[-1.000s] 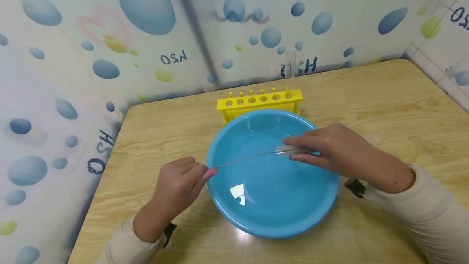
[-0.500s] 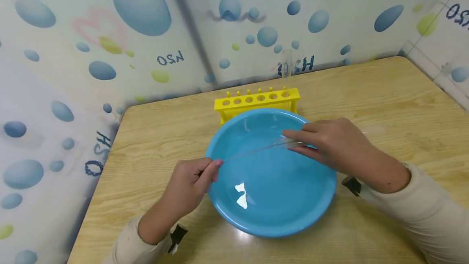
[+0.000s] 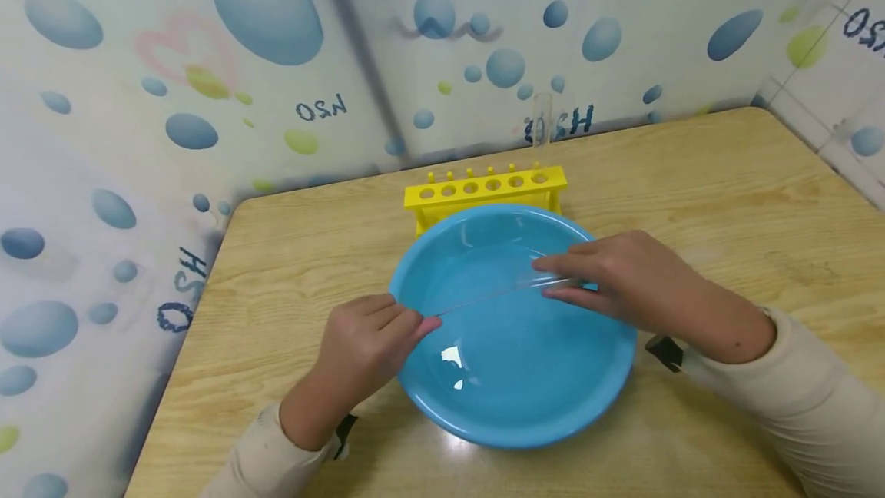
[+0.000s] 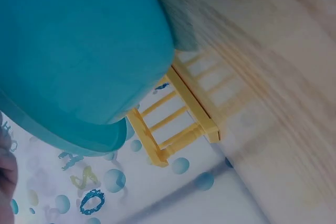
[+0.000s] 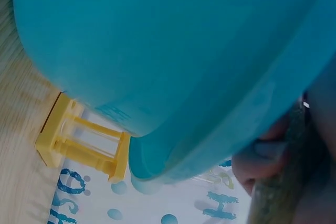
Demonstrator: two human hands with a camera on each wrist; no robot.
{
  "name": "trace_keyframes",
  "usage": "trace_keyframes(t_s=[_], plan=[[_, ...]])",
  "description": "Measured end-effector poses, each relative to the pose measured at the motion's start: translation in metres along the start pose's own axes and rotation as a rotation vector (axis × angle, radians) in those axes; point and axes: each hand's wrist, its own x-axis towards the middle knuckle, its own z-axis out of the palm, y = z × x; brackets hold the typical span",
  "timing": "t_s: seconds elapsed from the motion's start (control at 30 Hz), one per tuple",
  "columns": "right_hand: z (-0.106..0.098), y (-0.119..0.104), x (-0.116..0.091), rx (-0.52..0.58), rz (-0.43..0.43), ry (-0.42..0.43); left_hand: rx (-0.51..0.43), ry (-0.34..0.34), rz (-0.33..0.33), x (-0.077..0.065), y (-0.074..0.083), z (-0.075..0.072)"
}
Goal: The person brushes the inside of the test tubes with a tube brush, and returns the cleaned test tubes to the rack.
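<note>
Over the blue basin (image 3: 515, 436), my right hand (image 3: 622, 275) grips a clear glass test tube (image 3: 551, 281), its mouth toward the left. From that mouth runs the thin wire handle (image 3: 487, 298) of a test tube brush, pinched at its outer end by my left hand (image 3: 373, 336). The right wrist view shows the brush's bristles (image 5: 278, 198) close up between the right fingers, inside the tube. In the left wrist view only part of the left hand (image 4: 6, 177) shows at the edge.
Behind the basin stands a yellow test tube rack (image 3: 484, 189), partly hidden by the rim. One clear test tube (image 3: 542, 121) stands upright at its right end. The wooden table (image 3: 297, 252) meets a patterned wall (image 3: 387, 83) at the back.
My left hand has moved right, toward the right hand, and less of the brush's wire shows outside the tube. The right hand has shifted slightly, still gripping the test tube.
</note>
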Motion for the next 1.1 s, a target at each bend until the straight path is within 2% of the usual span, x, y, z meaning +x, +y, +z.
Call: trace_keyframes(t_s=[0.07, 0.17, 0.23, 0.3, 0.37, 0.6, 0.67, 0.73, 0.8, 0.87, 1.1], plan=[[0.0, -0.001, 0.0, 0.017, 0.003, -0.017, 0.025, 0.042, 0.074, 0.001, -0.001, 0.0], [0.0, -0.001, 0.0, 0.006, 0.005, -0.018, 0.068, 0.107, 0.147, 0.004, -0.001, 0.001], [0.0, -0.002, 0.0, -0.01, 0.003, -0.012, 0.072, 0.125, 0.16, 0.005, 0.0, 0.002], [0.0, -0.003, -0.001, -0.028, -0.003, -0.002, 0.037, 0.106, 0.125, 0.007, 0.002, 0.003], [0.001, -0.003, -0.001, -0.052, -0.016, 0.017, -0.041, 0.057, 0.045, 0.009, 0.005, 0.004], [0.001, -0.005, -0.002, -0.178, -0.112, 0.122, -0.472, -0.239, -0.405, 0.016, 0.018, 0.003], [0.001, -0.005, -0.001, -0.191, -0.125, 0.123, -0.545, -0.315, -0.499, 0.019, 0.022, 0.003], [0.001, -0.006, -0.001, -0.197, -0.124, 0.112, -0.591, -0.361, -0.557, 0.022, 0.024, 0.003], [0.002, -0.007, -0.001, -0.198, -0.114, 0.102, -0.594, -0.374, -0.567, 0.025, 0.026, 0.004], [0.002, -0.007, -0.001, -0.201, -0.108, 0.096, -0.563, -0.367, -0.545, 0.027, 0.027, 0.005], [0.002, -0.007, -0.001, -0.18, -0.094, 0.082, -0.375, -0.319, -0.371, 0.028, 0.028, 0.015]])
